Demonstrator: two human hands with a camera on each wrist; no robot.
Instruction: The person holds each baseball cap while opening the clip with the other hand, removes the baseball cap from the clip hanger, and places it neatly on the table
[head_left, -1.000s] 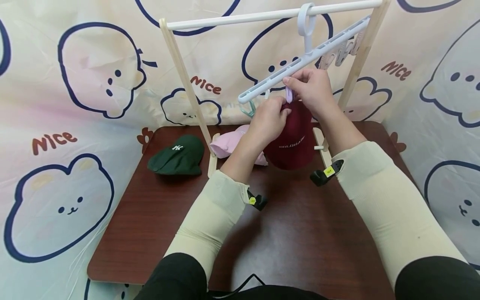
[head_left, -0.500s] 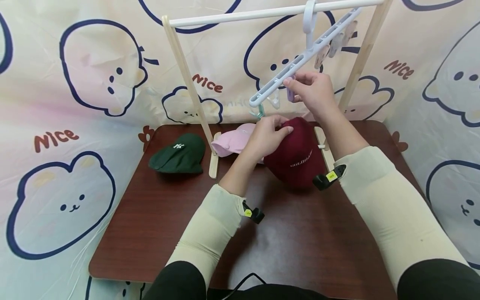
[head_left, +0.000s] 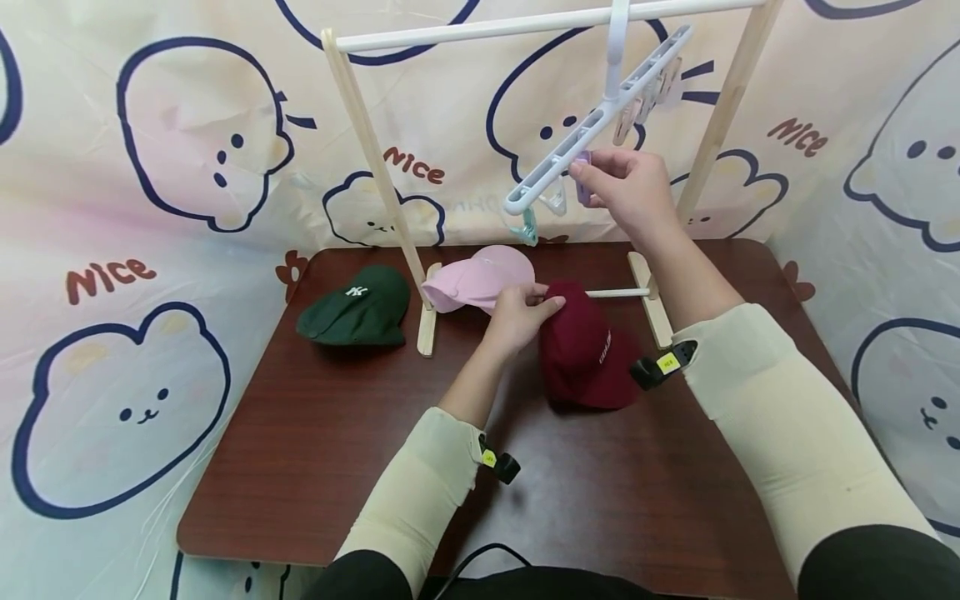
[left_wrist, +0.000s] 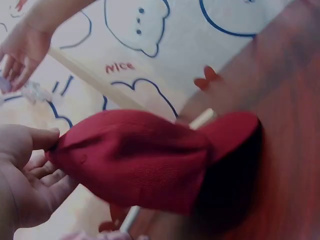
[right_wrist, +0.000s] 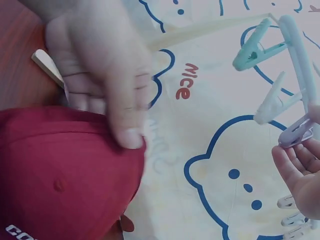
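My left hand (head_left: 517, 321) pinches the edge of a dark red baseball cap (head_left: 585, 354) between thumb and fingers. The cap hangs brim-down low over the table; whether its brim touches the wood I cannot tell. Above it, my right hand (head_left: 633, 192) pinches a purple clip (head_left: 582, 179) on a pale blue clip hanger (head_left: 600, 118). Nothing sits in that clip. In the right wrist view, a green clip (right_wrist: 255, 52) and a white clip (right_wrist: 275, 102) hang on the same bar beside the purple clip (right_wrist: 296, 132).
The hanger hooks over the white rail (head_left: 480, 33) of a wooden rack, whose left post (head_left: 378, 167) stands on the table (head_left: 300, 450). A pink cap (head_left: 480, 277) lies behind my left hand. A dark green cap (head_left: 360, 308) lies farther left.
The red cap has come down from beneath the purple clip toward the table, carried by my left hand. The hanger has swung round on its hook; my right hand stays at the clip.
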